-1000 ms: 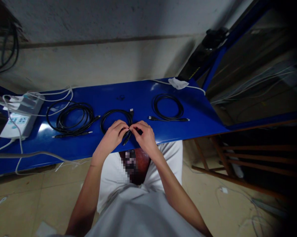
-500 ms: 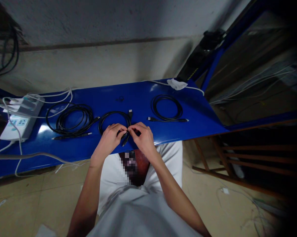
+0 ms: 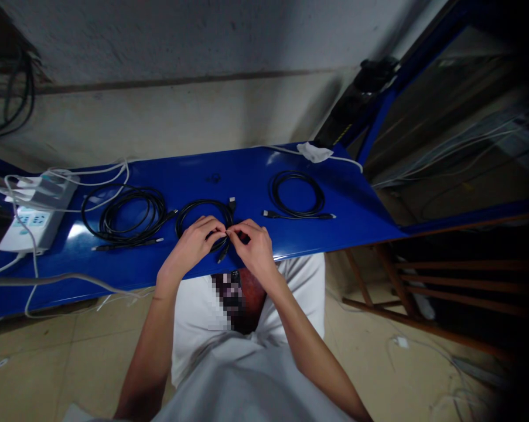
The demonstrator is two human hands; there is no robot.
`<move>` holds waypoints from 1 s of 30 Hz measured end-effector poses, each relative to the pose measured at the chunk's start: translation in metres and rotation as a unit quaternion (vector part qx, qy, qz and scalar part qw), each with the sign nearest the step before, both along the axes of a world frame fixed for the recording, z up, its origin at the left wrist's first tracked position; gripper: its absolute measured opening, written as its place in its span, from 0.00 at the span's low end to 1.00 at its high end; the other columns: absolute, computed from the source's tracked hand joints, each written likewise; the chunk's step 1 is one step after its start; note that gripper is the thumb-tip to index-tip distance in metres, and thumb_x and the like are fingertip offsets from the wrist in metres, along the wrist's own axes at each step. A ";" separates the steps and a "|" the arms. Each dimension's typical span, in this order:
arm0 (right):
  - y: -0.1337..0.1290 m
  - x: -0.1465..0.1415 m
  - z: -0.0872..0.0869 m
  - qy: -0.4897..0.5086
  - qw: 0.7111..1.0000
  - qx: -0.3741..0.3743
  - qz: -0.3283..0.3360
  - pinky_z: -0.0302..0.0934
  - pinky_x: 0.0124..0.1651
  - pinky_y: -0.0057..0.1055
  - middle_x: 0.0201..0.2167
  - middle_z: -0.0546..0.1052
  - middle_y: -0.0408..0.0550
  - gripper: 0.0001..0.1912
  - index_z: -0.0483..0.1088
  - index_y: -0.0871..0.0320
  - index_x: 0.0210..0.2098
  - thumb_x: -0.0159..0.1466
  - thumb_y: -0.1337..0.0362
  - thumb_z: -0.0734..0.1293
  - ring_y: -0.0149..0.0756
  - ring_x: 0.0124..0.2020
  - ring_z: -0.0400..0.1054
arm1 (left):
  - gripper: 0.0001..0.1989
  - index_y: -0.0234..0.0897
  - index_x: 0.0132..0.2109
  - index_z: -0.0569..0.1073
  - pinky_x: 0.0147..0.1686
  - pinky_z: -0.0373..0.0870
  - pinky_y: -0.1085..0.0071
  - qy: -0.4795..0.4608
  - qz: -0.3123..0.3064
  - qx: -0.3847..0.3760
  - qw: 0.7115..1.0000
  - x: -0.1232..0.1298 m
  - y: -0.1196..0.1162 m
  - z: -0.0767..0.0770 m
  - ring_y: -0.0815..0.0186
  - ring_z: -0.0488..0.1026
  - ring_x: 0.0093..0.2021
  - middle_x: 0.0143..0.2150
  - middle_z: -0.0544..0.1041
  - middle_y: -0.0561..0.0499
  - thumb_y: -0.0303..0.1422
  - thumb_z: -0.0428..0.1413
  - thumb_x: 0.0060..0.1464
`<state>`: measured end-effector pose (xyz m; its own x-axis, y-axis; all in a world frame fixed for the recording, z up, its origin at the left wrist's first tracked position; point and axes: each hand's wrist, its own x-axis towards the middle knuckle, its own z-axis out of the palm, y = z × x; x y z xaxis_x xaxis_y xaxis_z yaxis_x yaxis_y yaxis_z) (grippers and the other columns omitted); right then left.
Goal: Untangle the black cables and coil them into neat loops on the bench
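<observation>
A coiled black cable (image 3: 194,203) lies on the blue table in front of me, its rectangular plug (image 3: 232,203) pointing away and the other connector (image 3: 222,253) toward the front edge. At the coil's right side, my left hand (image 3: 199,237) pinches with thumb and forefinger. Fingertip to fingertip with it, my right hand (image 3: 253,241) is pinched closed over the same spot. What sits between the fingertips is too small to make out. To the right rests a second coiled black cable (image 3: 322,193); to the left, a larger, looser black coil (image 3: 162,205).
Small dark thin pieces (image 3: 214,178) lie behind the middle coil. A white power strip (image 3: 48,225) with white cords occupies the table's left end. A crumpled white item (image 3: 314,152) and a dark bottle (image 3: 345,114) are at the back right. The blue table's (image 3: 347,228) front edge is near my lap.
Both hands stay pinched at the same place on the coil, with only slight finger movement. The view has shifted slightly; the cables keep their places.
</observation>
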<state>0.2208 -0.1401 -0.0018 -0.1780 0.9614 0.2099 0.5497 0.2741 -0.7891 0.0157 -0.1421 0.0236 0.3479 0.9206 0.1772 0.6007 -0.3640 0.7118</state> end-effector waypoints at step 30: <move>0.000 0.003 -0.003 0.007 1.000 -0.012 0.027 0.55 0.50 0.40 0.45 0.86 0.44 0.09 0.81 0.51 0.43 0.79 0.64 0.68 0.42 0.48 0.79 | 0.08 0.41 0.48 0.80 0.50 0.75 0.62 -0.036 0.023 -0.007 0.999 -0.002 0.003 -0.013 0.59 0.80 0.45 0.46 0.82 0.48 0.40 0.63 0.74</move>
